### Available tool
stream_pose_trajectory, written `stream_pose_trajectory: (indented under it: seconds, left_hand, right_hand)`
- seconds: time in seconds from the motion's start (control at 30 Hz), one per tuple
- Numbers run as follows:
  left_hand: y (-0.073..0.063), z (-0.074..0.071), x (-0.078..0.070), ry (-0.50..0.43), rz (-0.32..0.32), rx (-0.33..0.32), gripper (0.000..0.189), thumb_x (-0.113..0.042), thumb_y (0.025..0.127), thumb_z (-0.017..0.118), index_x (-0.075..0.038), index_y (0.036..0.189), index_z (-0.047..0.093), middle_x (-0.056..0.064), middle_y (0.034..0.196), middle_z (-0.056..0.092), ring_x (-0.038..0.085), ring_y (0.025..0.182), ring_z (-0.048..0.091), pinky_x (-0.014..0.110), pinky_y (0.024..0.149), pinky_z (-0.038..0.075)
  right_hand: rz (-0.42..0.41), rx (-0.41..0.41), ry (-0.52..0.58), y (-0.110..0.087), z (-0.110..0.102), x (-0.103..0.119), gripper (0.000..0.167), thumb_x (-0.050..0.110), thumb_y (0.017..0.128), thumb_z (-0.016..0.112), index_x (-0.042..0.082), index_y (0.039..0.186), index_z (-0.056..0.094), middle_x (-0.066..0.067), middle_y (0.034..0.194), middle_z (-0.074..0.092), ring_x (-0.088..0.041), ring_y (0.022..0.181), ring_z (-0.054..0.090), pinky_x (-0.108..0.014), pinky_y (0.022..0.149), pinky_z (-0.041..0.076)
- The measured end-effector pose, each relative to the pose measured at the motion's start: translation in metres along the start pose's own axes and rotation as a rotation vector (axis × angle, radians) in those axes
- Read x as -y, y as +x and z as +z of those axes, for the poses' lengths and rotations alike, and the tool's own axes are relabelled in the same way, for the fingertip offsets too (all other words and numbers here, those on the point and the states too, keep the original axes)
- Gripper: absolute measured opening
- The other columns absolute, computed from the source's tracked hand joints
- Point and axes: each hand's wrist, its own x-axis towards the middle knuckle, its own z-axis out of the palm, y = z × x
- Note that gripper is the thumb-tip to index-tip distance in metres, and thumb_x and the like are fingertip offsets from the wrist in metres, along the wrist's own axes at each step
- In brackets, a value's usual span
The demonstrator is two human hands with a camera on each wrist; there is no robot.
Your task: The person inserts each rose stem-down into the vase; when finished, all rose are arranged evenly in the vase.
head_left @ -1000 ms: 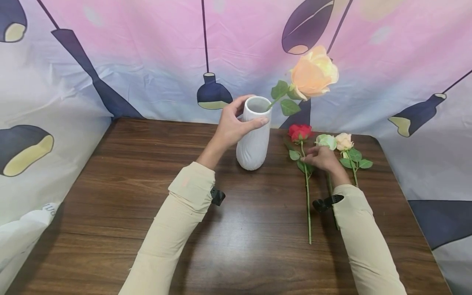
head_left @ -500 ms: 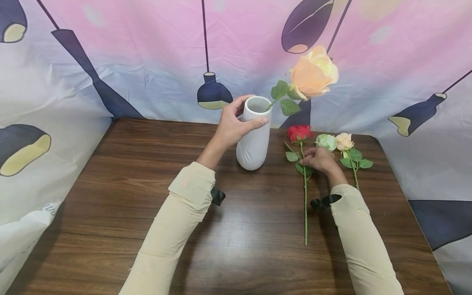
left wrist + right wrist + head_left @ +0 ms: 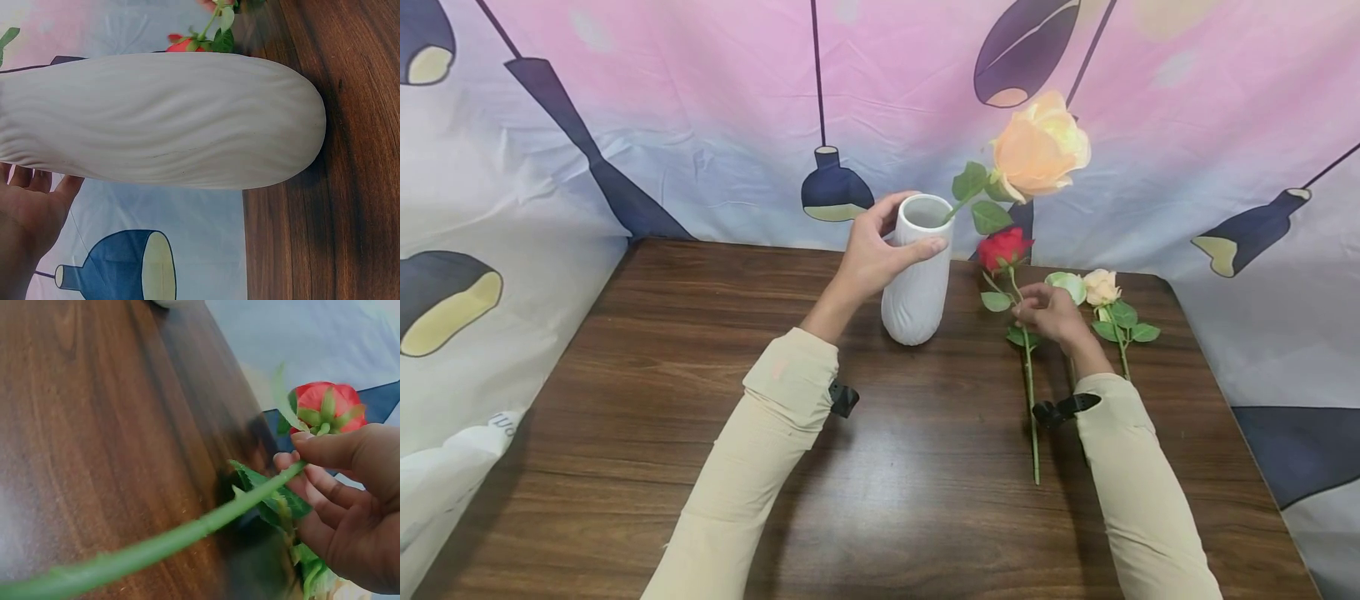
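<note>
With thumb and fingers round its upper part, my left hand (image 3: 883,250) holds a white ribbed vase (image 3: 916,292) upright on the table. A peach rose (image 3: 1041,150) stands in the vase and leans right over its rim. My right hand (image 3: 1054,315) pinches the stem of a red rose (image 3: 1004,247) just below the bloom. In the right wrist view the green stem (image 3: 156,550) runs from the fingertips toward the lower left. Right of that hand lie a pale green rose (image 3: 1066,287) and a cream rose (image 3: 1102,287), the green one's stem partly hidden by the forearm.
The brown wooden table (image 3: 662,400) has its back edge against a printed cloth backdrop (image 3: 715,125). At the far left hangs white material (image 3: 452,467) with some lettering, beside the table's edge.
My right hand has raised the red rose's head a little, and its stem has swung, the lower end first left, then right. The left hand and vase have stayed in place.
</note>
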Motion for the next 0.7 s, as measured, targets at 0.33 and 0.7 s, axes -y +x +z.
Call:
stream_pose_trajectory:
  seconds: [0.33, 0.7]
  left_hand:
    - [0.001, -0.001, 0.000, -0.002, -0.015, 0.007, 0.063, -0.008, 0.081, 0.082, -0.004, 0.139, 0.057, 0.017, 0.127, 0.066, 0.025, 0.115, 0.066, 0.038, 0.096, 0.057]
    - [0.000, -0.001, -0.001, -0.002, -0.012, 0.002, 0.064, -0.009, 0.080, 0.082, -0.005, 0.139, 0.058, 0.017, 0.126, 0.066, 0.024, 0.115, 0.066, 0.038, 0.094, 0.058]
  right_hand:
    - [-0.029, -0.078, 0.087, 0.000, -0.003, 0.013, 0.053, 0.006, 0.099, 0.063, -0.008, 0.146, 0.043, 0.020, 0.076, 0.061, 0.002, 0.068, 0.065, -0.015, 0.067, 0.056]
    - [-0.043, -0.123, 0.226, -0.005, -0.008, 0.029, 0.059, 0.005, 0.097, 0.064, -0.008, 0.150, 0.039, 0.021, 0.077, 0.063, 0.004, 0.070, 0.067, -0.014, 0.064, 0.056]
